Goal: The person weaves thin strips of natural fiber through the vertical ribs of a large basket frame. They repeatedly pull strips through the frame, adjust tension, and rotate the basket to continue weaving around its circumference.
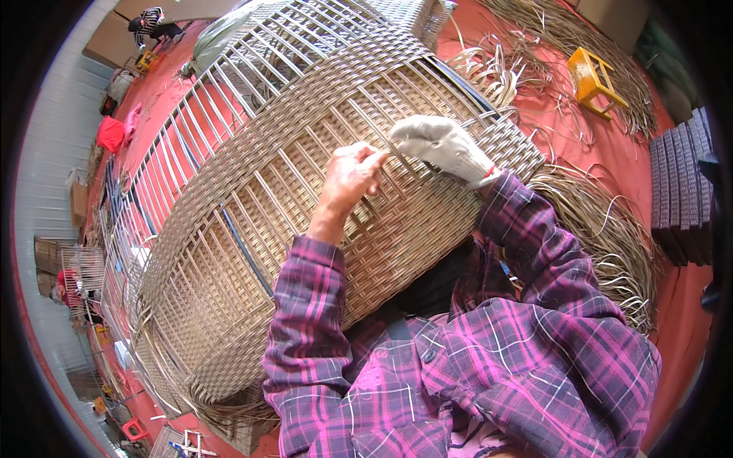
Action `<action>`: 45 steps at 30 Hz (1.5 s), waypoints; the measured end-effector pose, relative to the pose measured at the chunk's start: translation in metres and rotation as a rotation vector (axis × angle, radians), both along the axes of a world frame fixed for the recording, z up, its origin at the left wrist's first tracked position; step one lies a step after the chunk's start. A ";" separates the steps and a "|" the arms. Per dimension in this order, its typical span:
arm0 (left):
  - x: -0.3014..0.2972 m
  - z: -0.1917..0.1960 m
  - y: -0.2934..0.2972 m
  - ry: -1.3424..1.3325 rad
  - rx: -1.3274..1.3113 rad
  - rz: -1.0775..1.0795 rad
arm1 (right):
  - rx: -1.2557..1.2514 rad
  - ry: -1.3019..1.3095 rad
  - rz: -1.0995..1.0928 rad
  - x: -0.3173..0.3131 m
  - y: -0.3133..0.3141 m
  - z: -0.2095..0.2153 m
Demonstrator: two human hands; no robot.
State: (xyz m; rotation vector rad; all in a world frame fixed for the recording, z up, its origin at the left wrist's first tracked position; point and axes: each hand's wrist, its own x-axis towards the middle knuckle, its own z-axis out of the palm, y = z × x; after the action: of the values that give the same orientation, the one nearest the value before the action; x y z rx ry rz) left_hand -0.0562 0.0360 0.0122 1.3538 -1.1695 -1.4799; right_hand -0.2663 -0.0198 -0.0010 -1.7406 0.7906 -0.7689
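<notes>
A large curved wicker furniture frame (412,229) lies across my lap, woven from tan-brown flat strands, with bare rods showing along its middle. My left hand (353,175) is bare and closed in a pinch over these rods; what its fingers hold is too small to name. Just to the right, my right hand (443,145), in a whitish work glove, is curled with its fingertips pressed together near the left one. Whatever lies between the gloved fingers is hidden. A dark blue rod (246,252) crosses the weave left of my hands.
Loose strands (603,237) are heaped at the right, beside a stack of dark ridged panels (682,183). A yellow stool (595,82) stands at the far right. Beyond the weave is a rod frame (221,99). At the far left, another person (149,24) bends over; the floor is red.
</notes>
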 end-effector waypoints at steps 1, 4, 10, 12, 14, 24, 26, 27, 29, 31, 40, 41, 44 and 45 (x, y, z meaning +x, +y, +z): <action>0.004 0.007 0.012 -0.047 0.006 0.048 | 0.026 -0.066 -0.131 0.003 0.004 0.002; 0.029 0.034 0.054 -0.187 -0.125 0.157 | -0.356 0.090 -0.319 0.022 0.015 0.019; 0.016 0.029 0.086 -0.242 -0.285 0.222 | -0.244 0.334 0.193 0.047 0.043 0.040; 0.015 0.020 0.075 -0.047 -0.213 0.286 | -0.572 0.110 -0.108 0.046 0.044 0.037; 0.013 0.009 0.057 0.058 -0.165 0.297 | -0.771 0.408 -0.132 0.046 0.041 0.030; 0.031 -0.014 0.014 0.023 0.101 -0.008 | -0.398 0.295 -0.039 0.049 0.017 -0.011; 0.033 -0.004 0.028 -0.065 -0.021 -0.025 | -0.387 0.176 0.027 0.046 0.017 -0.007; 0.035 0.003 0.039 -0.140 -0.015 0.054 | -0.410 0.052 -0.097 0.047 0.021 -0.004; 0.052 0.024 0.064 -0.222 -0.039 0.146 | -0.390 -0.111 -0.294 0.055 0.027 0.007; 0.062 0.040 0.093 -0.290 -0.020 0.285 | -0.664 0.007 -0.189 0.065 0.035 0.023; 0.048 0.024 0.085 -0.099 -0.132 0.393 | -0.670 0.441 -0.021 0.081 0.054 0.038; 0.046 0.017 0.076 0.003 -0.089 0.384 | -0.709 0.622 -0.010 0.083 0.049 0.034; 0.049 -0.003 0.055 0.114 0.057 0.322 | -0.736 0.648 0.097 0.097 0.040 0.017; 0.053 -0.007 0.052 0.105 0.039 0.260 | -0.665 0.613 0.163 0.100 0.038 0.012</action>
State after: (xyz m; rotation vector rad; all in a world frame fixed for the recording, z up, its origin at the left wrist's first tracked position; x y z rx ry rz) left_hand -0.0031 0.0876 0.0047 1.3794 -0.8663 -1.3741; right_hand -0.1666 0.0185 0.0112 -2.6762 0.8229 -0.3933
